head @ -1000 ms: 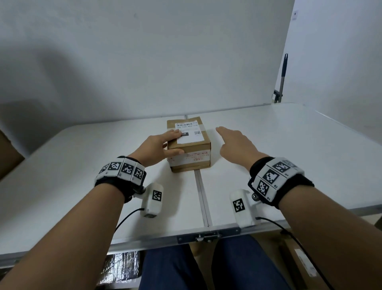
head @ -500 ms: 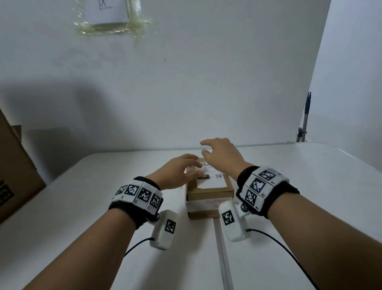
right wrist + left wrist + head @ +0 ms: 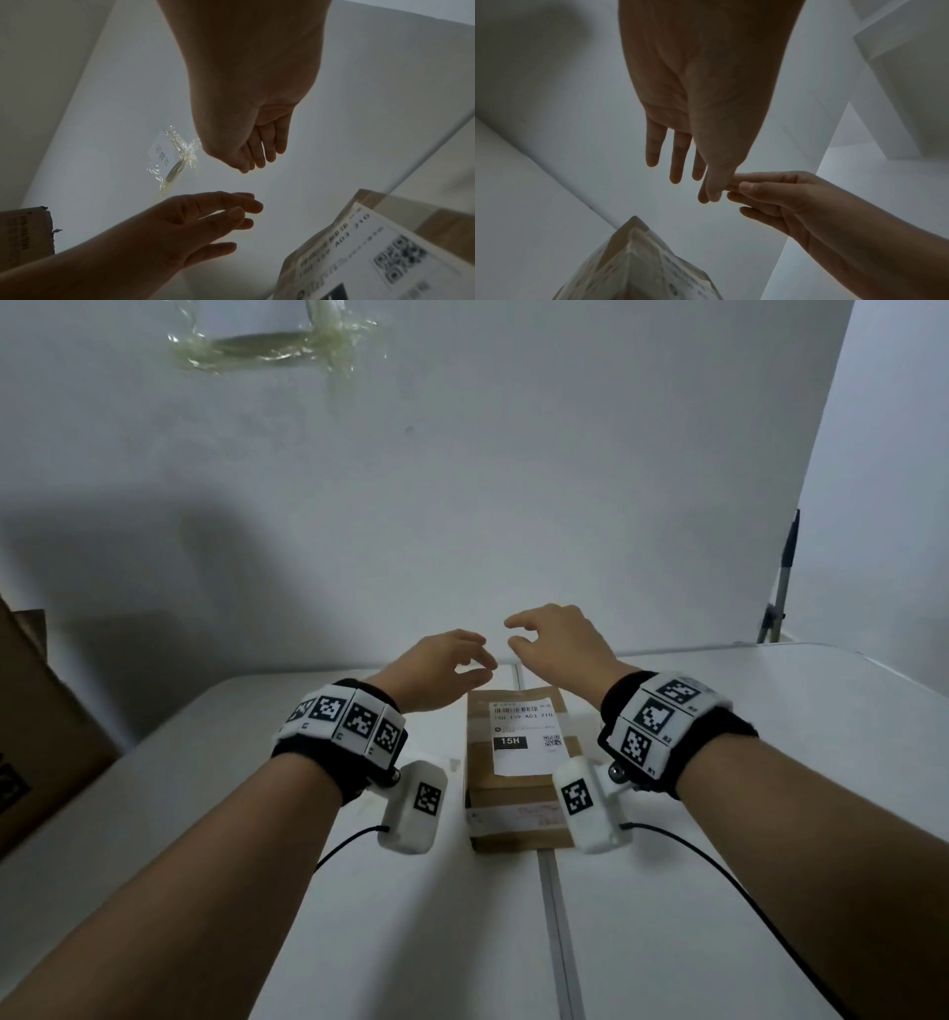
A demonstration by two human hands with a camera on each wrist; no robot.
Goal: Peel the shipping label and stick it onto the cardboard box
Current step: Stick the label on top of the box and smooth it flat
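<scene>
Shipping label (image 3: 525,737), thin, limp, tacky-backed, probably best lifted by a corner: flat atop cardboard box (image 3: 518,793), frame centre; left hand (image 3: 436,675) and right hand (image 3: 560,644) above, loosely curled, empty.

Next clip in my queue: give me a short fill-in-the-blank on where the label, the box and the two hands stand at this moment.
1. The white shipping label is stuck on the ___ face of the cardboard box.
2. The box stands on a white ___.
3. The left hand and the right hand are raised beyond the box, and both hold ___.
4. The large black patch on the label reads ___.

Missing words: top; table; nothing; 15H
</scene>
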